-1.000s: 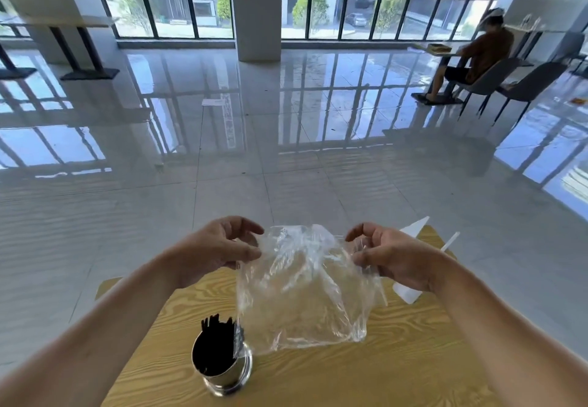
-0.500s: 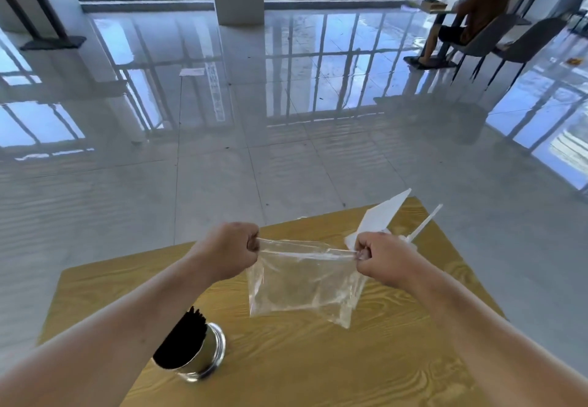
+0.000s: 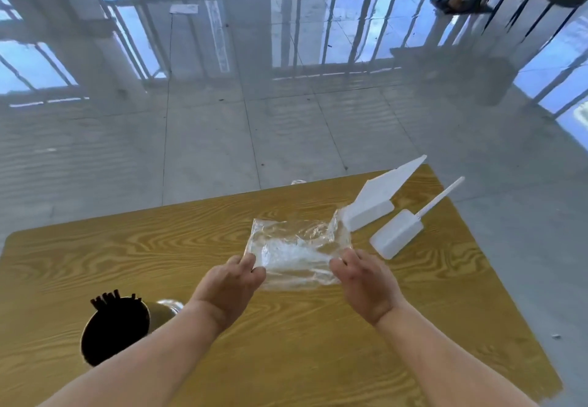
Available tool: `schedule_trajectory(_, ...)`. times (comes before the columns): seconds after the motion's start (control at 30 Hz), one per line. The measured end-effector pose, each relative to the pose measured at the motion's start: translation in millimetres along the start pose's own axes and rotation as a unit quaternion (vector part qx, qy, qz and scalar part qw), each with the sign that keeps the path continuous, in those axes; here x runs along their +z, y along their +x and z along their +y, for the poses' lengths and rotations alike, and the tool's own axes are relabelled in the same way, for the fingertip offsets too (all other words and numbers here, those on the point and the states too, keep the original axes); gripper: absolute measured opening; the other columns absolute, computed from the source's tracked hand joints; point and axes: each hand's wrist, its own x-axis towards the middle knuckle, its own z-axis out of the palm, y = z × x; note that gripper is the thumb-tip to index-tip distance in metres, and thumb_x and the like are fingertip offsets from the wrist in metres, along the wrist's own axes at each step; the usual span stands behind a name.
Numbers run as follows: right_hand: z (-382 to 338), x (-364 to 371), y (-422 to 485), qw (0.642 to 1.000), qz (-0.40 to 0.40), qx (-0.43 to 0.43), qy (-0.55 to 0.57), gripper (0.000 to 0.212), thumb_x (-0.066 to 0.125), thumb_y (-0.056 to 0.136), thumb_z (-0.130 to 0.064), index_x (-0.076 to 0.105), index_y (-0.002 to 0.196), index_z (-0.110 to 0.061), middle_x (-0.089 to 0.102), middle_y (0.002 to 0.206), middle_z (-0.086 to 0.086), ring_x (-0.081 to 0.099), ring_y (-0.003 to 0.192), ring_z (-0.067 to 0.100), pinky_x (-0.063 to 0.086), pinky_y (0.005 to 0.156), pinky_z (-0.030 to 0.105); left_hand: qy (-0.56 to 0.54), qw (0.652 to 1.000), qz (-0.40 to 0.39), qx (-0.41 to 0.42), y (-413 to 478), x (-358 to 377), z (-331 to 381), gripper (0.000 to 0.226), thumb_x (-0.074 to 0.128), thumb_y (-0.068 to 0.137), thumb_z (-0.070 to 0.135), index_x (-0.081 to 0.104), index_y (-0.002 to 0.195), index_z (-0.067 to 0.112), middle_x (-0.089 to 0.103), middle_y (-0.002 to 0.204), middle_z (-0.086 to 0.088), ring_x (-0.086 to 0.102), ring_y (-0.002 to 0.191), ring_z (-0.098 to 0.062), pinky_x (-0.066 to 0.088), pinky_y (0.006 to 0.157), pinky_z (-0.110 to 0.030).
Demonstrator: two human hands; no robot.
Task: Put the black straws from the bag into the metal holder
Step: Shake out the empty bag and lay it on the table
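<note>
No readable text, label, brand or number on any item in view.

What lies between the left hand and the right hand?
The clear bag, lying on the table, its near edge held by the left hand and the right hand. Head view.

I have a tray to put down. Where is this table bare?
Bare: the left stretch of table beyond the holder, left of the bag; also the near right, below the right hand. Crowded: far right, where two white scoops lie by the bag, and the middle, where left hand and right hand hold it.
</note>
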Motion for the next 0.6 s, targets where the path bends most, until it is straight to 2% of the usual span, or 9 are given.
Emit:
schedule_trajectory(0.07,-1.5,30.2,-15.9,0.995,-0.094,0.011,0.018,0.035,0.067,0.072,0.016,0.068,0.088,-0.014,0.071,0.089,0.008,0.068,0.070,0.026,0.048,0.052,0.033,0.003,0.993,-0.113,-0.019,-4.8,33.3,14.2,0.044,0.074,0.078,0.001,0.066,0.117,0.020,0.058,0.123,-0.010,0.065,0.095,-0.022,0.062,0.067,-0.033)
schedule_trajectory(0.13,-0.8,55.7,-27.8,0.988,-0.143,0.035,0.049,0.041,0.051,0.086,0.012,0.068,0.109,-0.017,0.070,0.111,0.006,0.068,0.093,0.027,0.045,0.067,0.034,0.011,0.977,-0.212,-0.018,-12.7,60.4,25.1,0.054,0.054,0.095,0.010,0.041,0.147,0.019,0.038,0.152,-0.008,0.052,0.124,-0.025,0.054,0.094,-0.036)
schedule_trajectory(0.17,0.3,61.7,-31.6,0.982,-0.174,0.043,0.063,0.044,0.046,0.091,0.007,0.065,0.121,-0.019,0.067,0.121,0.004,0.065,0.103,0.027,0.046,0.075,0.035,0.013,0.967,-0.252,-0.025,-15.5,65.6,29.9,0.056,0.050,0.098,0.015,0.035,0.152,0.018,0.036,0.155,-0.007,0.048,0.129,-0.026,0.050,0.099,-0.039)
schedule_trajectory(0.23,4.7,63.8,-34.7,0.968,-0.238,0.045,0.069,0.034,0.047,0.099,-0.015,0.060,0.130,-0.021,0.062,0.131,0.001,0.057,0.115,0.022,0.050,0.092,0.035,0.006,0.960,-0.276,-0.049,-21.9,70.6,38.0,0.053,0.045,0.095,0.032,0.040,0.147,0.021,0.045,0.148,-0.004,0.049,0.128,-0.025,0.046,0.100,-0.041)
schedule_trajectory(0.33,6.1,53.3,-36.2,0.965,-0.244,0.071,0.071,0.043,0.043,0.097,-0.054,0.066,0.120,-0.026,0.062,0.120,-0.004,0.054,0.109,0.015,0.051,0.097,0.035,-0.043,0.973,-0.204,-0.094,-25.3,66.7,43.1,0.063,0.031,0.088,0.065,0.062,0.124,0.023,0.065,0.118,0.000,0.061,0.107,-0.023,0.048,0.090,-0.042)
schedule_trajectory(0.43,-2.6,38.0,-28.8,0.985,-0.092,0.099,0.103,0.042,0.046,0.095,-0.056,0.071,0.105,-0.024,0.061,0.100,-0.005,0.055,0.097,0.018,0.053,0.088,0.038,-0.109,0.987,-0.015,-0.113,-16.1,59.9,44.9,0.054,0.050,0.082,0.068,0.068,0.103,0.021,0.065,0.096,0.001,0.063,0.088,-0.025,0.054,0.078,-0.044)
schedule_trajectory(0.47,-8.3,35.1,-24.0,0.989,-0.025,0.089,0.116,0.035,0.052,0.096,-0.050,0.070,0.103,-0.021,0.062,0.098,-0.003,0.057,0.096,0.021,0.054,0.086,0.040,-0.128,0.984,0.028,-0.120,-10.1,58.8,46.1,0.053,0.055,0.080,0.065,0.065,0.104,0.019,0.063,0.100,0.000,0.062,0.091,-0.027,0.054,0.080,-0.046)
schedule_trajectory(0.53,-22.8,35.0,-8.5,0.986,0.059,0.050,0.149,0.031,0.058,0.095,-0.040,0.067,0.115,-0.018,0.066,0.109,0.003,0.061,0.108,0.029,0.055,0.093,0.046,-0.163,0.975,0.031,-0.144,5.9,57.7,49.1,0.065,0.056,0.080,0.067,0.059,0.122,0.018,0.061,0.129,-0.007,0.060,0.116,-0.033,0.051,0.097,-0.052)
schedule_trajectory(0.6,-35.8,46.5,11.0,0.985,0.028,0.022,0.170,0.046,0.053,0.099,-0.040,0.054,0.141,-0.022,0.063,0.141,0.013,0.053,0.138,0.039,0.047,0.114,0.055,-0.183,0.968,-0.014,-0.173,20.6,65.6,52.1,0.084,0.044,0.087,0.075,0.040,0.152,0.022,0.033,0.166,-0.009,0.032,0.152,-0.035,0.027,0.123,-0.056)
